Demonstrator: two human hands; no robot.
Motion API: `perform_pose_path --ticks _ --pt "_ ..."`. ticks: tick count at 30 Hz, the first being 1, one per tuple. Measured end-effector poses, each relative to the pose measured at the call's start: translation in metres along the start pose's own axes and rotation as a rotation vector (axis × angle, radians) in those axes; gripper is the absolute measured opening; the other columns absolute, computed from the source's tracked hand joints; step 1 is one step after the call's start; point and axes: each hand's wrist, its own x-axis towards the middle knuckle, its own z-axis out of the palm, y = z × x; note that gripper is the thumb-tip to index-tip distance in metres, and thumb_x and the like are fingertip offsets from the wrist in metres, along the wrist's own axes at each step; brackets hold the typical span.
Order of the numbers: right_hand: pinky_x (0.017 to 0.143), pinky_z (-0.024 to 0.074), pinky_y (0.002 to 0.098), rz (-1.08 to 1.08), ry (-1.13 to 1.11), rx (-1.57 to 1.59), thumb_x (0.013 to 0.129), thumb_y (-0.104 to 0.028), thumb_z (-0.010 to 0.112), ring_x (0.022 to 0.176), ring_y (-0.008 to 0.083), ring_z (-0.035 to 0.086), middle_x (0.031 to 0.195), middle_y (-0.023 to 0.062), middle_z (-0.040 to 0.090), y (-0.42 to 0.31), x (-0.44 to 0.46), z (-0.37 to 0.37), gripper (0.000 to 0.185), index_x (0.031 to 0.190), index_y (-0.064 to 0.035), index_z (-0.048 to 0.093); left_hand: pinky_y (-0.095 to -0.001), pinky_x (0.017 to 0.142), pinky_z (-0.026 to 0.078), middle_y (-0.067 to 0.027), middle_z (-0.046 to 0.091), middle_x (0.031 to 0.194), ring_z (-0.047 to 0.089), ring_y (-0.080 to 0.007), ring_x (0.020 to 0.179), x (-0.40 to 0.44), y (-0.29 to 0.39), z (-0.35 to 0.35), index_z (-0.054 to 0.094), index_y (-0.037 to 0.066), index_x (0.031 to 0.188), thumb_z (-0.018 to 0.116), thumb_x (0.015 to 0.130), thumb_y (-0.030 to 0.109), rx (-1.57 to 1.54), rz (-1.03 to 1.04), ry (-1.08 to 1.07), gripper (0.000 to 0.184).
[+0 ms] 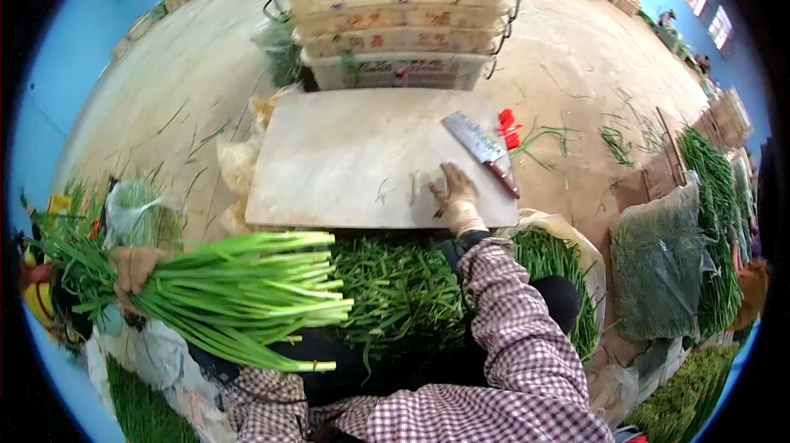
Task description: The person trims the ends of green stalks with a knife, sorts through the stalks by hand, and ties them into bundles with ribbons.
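My left hand [134, 277], in a brownish glove, is closed round a thick bunch of Chinese chives [239, 291]. Their pale cut ends point right, and the leaves trail off behind the hand. Gloved as well, my right hand [455, 196] lies on the near right part of a pale board [346, 147], fingers apart and nothing in them. A cleaver [481, 151] with a dark red handle rests on the board just beyond it. A few green scraps are near the fingers. Loose cut greens [399, 287] fill the space below the board's near edge.
Stacked white crates [403, 23] stand behind the board. Red ties [508, 129] lie at its right edge. A lined container of greens [568, 278] is beside my right arm, with wrapped greens [658, 262] farther right. Scattered leaves litter the floor; people sit along the far walls.
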Motion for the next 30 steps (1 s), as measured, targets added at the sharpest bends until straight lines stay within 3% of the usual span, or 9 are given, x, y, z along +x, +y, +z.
perform_pose_path --ticks 6,8,11,15,17,21,27,29,30 --pt "0.111 0.0333 0.0426 -0.421 -0.358 0.650 0.093 -0.041 0.060 0.135 0.0245 0.040 0.143 0.0084 0.048 -0.053 -0.003 0.076 0.052 0.136 -0.0138 0.052 -0.0251 0.082 0.044 0.0035 0.045 0.070 0.049 -0.0100 0.070 0.002 -0.017 -0.069 0.048 0.006 0.088 0.060 0.086 0.006 -0.058 -0.174 0.064 0.012" --pt "0.108 0.0386 0.0403 -0.782 -0.647 0.091 0.090 -0.041 0.065 0.132 0.0236 0.044 0.139 0.0061 0.054 -0.096 -0.033 0.002 0.049 0.130 -0.0136 0.059 -0.0249 0.082 0.044 0.0035 0.044 0.070 0.049 -0.0097 0.070 0.000 -0.023 -0.090 0.048 0.007 0.088 0.060 0.086 0.007 -0.077 -0.229 0.103 0.012" --pt "0.099 0.0448 0.0355 -0.542 -1.078 0.445 0.083 -0.029 0.075 0.112 0.0252 0.060 0.125 0.0097 0.063 -0.082 -0.018 -0.059 0.040 0.119 -0.0132 0.066 -0.0246 0.082 0.044 0.0034 0.043 0.070 0.049 -0.0094 0.069 -0.008 -0.025 -0.111 0.049 0.007 0.087 0.059 0.088 0.007 -0.100 -0.280 0.150 0.011" --pt "0.079 0.0519 0.0302 0.245 -0.035 1.621 0.088 -0.006 0.066 0.087 0.0171 0.063 0.101 0.0059 0.068 0.066 0.104 -0.087 0.015 0.101 -0.0008 0.066 -0.0253 0.082 0.045 0.0030 0.044 0.070 0.049 -0.0100 0.069 -0.011 -0.035 -0.126 0.049 0.007 0.087 0.059 0.088 0.008 -0.043 -0.252 0.292 0.010" --pt "0.068 0.0468 0.0261 0.280 0.383 1.180 0.091 -0.016 0.065 0.076 0.0119 0.058 0.082 0.0002 0.065 0.129 0.139 -0.107 0.013 0.097 -0.0049 0.068 -0.0256 0.081 0.045 0.0028 0.044 0.070 0.049 -0.0103 0.069 -0.011 -0.037 -0.132 0.049 0.007 0.087 0.059 0.088 0.009 -0.012 -0.234 0.347 0.010" --pt "0.072 0.0445 0.0334 0.915 0.053 0.962 0.087 -0.045 0.065 0.089 0.0124 0.058 0.100 -0.0029 0.066 0.245 0.183 -0.073 0.036 0.109 -0.0161 0.067 -0.0263 0.081 0.045 0.0023 0.045 0.071 0.050 -0.0110 0.069 -0.014 -0.035 -0.139 0.050 0.006 0.087 0.059 0.088 0.010 0.040 -0.207 0.454 0.010" --pt "0.073 0.0452 0.0357 0.646 -0.168 0.831 0.090 -0.041 0.059 0.079 0.0145 0.060 0.093 -0.0027 0.067 0.279 0.215 -0.037 0.030 0.106 -0.0170 0.066 -0.0273 0.080 0.046 0.0017 0.047 0.071 0.050 -0.0119 0.070 -0.023 -0.038 -0.145 0.051 0.006 0.087 0.059 0.089 0.011 0.106 -0.175 0.560 0.009" --pt "0.058 0.0444 0.0312 0.311 0.001 -0.039 0.094 -0.034 0.053 0.062 0.0164 0.054 0.080 0.0031 0.065 0.315 0.242 -0.033 0.032 0.095 -0.0062 0.068 -0.0276 0.080 0.046 0.0014 0.047 0.071 0.050 -0.0122 0.070 -0.024 -0.035 -0.143 0.051 0.006 0.086 0.059 0.089 0.011 0.116 -0.171 0.576 0.010" --pt "0.054 0.0429 0.0303 0.461 0.296 0.448 0.094 -0.035 0.053 0.060 0.0145 0.054 0.085 0.0028 0.067 0.319 0.231 -0.040 0.028 0.098 -0.0103 0.066 -0.0278 0.080 0.046 0.0013 0.047 0.072 0.050 -0.0124 0.070 -0.024 -0.034 -0.143 0.051 0.006 0.086 0.059 0.089 0.012 0.119 -0.171 0.581 0.010"
